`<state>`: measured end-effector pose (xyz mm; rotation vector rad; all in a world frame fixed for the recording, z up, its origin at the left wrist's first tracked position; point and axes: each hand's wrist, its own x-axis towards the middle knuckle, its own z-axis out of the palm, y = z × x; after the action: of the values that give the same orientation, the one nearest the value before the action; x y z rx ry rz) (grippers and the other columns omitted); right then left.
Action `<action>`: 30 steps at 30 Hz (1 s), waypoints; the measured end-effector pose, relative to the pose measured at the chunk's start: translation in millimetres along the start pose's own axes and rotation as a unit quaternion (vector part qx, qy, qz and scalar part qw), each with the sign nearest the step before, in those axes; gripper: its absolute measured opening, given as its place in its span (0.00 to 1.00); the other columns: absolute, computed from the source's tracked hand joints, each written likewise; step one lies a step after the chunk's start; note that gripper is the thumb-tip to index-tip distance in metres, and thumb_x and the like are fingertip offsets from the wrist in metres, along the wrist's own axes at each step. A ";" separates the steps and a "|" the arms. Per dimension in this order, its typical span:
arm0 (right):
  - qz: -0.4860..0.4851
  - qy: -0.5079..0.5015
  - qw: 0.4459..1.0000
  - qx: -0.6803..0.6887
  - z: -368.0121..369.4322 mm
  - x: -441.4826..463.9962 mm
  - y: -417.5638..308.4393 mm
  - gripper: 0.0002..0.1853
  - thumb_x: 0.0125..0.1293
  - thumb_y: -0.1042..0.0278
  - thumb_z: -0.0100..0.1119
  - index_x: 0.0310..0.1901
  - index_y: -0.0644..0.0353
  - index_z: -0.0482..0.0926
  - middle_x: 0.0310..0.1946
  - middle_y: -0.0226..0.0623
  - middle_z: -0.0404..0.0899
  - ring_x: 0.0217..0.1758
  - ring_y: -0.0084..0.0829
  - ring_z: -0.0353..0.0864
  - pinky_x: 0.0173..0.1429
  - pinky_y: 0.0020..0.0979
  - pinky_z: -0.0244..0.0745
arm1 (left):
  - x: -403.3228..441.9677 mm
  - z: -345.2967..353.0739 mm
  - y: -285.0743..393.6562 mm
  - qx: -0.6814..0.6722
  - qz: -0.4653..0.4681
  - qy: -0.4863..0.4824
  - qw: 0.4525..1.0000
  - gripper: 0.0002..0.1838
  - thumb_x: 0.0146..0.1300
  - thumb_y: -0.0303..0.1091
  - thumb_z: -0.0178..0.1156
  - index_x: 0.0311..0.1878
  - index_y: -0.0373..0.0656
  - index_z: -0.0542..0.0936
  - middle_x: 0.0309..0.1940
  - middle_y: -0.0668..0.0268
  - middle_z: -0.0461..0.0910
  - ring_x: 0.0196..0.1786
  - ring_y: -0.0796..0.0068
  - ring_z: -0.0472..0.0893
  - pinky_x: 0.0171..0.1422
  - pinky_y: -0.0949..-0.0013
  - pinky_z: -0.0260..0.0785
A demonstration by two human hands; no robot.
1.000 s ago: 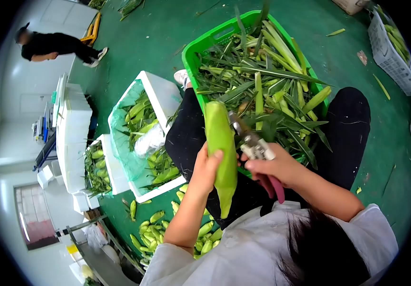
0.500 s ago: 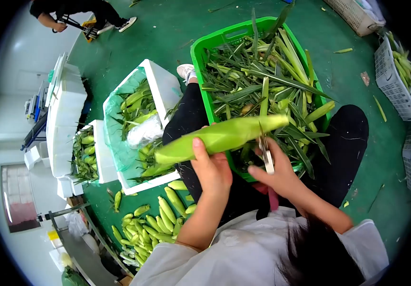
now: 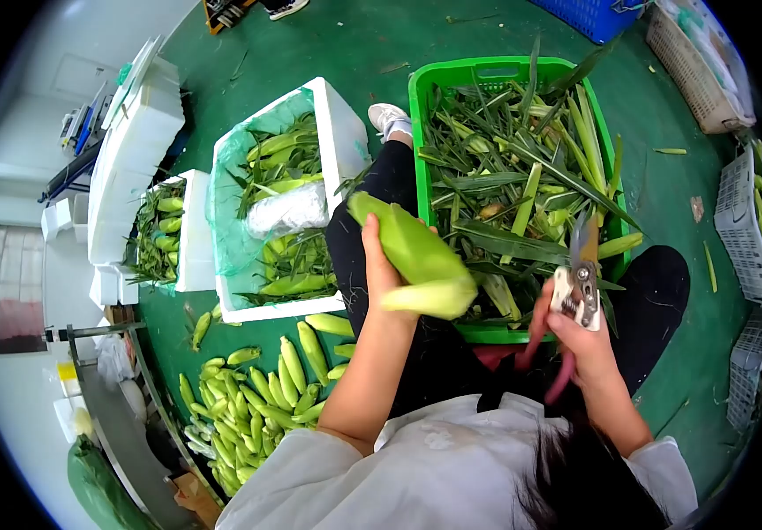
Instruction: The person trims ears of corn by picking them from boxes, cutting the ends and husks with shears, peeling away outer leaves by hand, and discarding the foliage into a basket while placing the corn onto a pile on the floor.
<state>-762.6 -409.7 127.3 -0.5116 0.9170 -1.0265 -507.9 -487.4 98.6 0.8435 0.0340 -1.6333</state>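
An ear of corn in its green husk (image 3: 412, 243) is gripped in my left hand (image 3: 383, 276). It is tilted, with its pale end towards me and somewhat blurred. My right hand (image 3: 586, 346) is closed around pruning shears (image 3: 578, 287) with reddish handles, their blades pointing up over the crate's right part. The shears and the corn are well apart. Beneath both hands stands a green crate (image 3: 420, 106) full of cut husks, leaves and stalks (image 3: 487, 168).
To the left, a white foam box (image 3: 346, 132) holds leafy corn and a plastic-wrapped bundle (image 3: 288, 212). A pile of trimmed corn (image 3: 248, 402) lies on the green floor. White baskets (image 3: 743, 225) stand at the right, a blue crate (image 3: 588, 16) at the top. Another person's shoe (image 3: 288, 9) shows there.
The shears have moved right, away from the corn. My left hand has turned the ear so its pale end swings down towards me. The view has shifted, bringing the blue crate in.
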 end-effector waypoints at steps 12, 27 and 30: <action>-0.086 0.031 0.962 -0.256 11.3 45.8 4.7 0.21 0.58 0.75 0.63 0.54 0.64 0.75 0.36 0.27 0.75 0.37 0.21 0.73 0.42 0.25 0.71 | -10.1 14.3 -4.9 -0.023 -0.022 -0.061 0.998 0.31 0.71 0.63 0.48 0.60 0.46 0.77 0.53 0.64 0.82 0.63 0.64 0.76 0.64 0.56 0.72; -0.024 0.014 0.924 -0.382 -47.3 62.6 19.1 0.23 0.63 0.67 0.66 0.56 0.67 0.73 0.39 0.31 0.76 0.38 0.22 0.73 0.45 0.24 0.69 | -490.1 -432.0 200.4 -0.172 0.484 0.572 0.639 0.20 0.65 0.52 0.60 0.52 0.49 0.77 0.42 0.64 0.81 0.40 0.61 0.82 0.47 0.56 0.80; 0.038 -0.027 0.924 -0.380 -24.6 54.8 33.1 0.23 0.61 0.67 0.67 0.56 0.65 0.73 0.37 0.30 0.78 0.32 0.20 0.73 0.35 0.23 0.69 | -617.9 -473.0 183.9 -0.193 0.609 0.558 0.530 0.34 0.63 0.59 0.63 0.65 0.50 0.69 0.52 0.59 0.76 0.47 0.58 0.81 0.54 0.55 0.80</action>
<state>-755.0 -442.4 67.5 -1.1357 1.2684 -0.5485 -114.0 205.8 158.7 1.0234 0.5557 0.4290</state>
